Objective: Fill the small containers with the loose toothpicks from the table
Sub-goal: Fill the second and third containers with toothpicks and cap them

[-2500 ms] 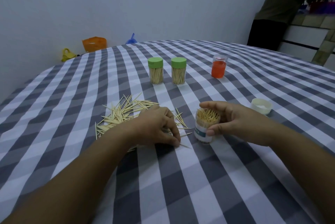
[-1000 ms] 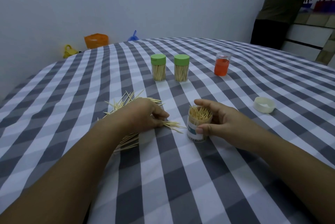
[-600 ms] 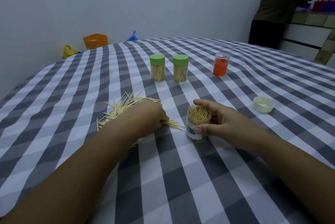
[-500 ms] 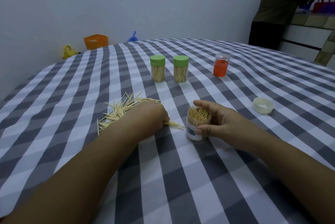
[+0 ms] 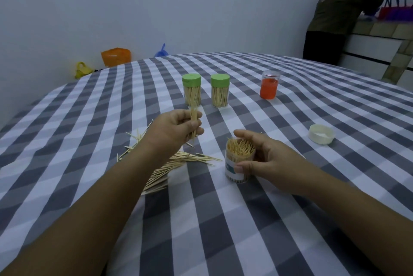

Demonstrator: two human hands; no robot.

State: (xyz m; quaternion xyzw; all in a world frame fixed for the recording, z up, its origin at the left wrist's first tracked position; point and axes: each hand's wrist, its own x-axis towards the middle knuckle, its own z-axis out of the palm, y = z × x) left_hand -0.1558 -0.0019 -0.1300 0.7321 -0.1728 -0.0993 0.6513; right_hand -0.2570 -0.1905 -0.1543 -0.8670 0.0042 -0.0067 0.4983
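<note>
Since half a second ago the left hand [image 5: 176,129] has been lifted off the loose toothpicks [image 5: 178,161] and raised above the surface [image 5: 223,231], its fingers now curled round a small bundle of toothpicks [image 5: 194,122] held nearly upright; the right hand [image 5: 266,161] has stayed where it was. Nearest the camera, the open container [image 5: 239,164] is gripped by the right hand — thumb on the labelled front, fingers wrapped round the back — and stands upright on the checked cloth, clear-walled and packed with toothpicks whose tips show at its mouth. The loose pile lies just left of it, under and behind the left forearm, pale sticks fanned flat across the grey and white squares. The lifted bundle is held up and to the left of the container, apart from it. Farther right a white lid [image 5: 321,134] lies alone. Beyond stand two green-capped containers [image 5: 205,90] filled with toothpicks, side by side, and an orange container [image 5: 269,87] to their right.
</note>
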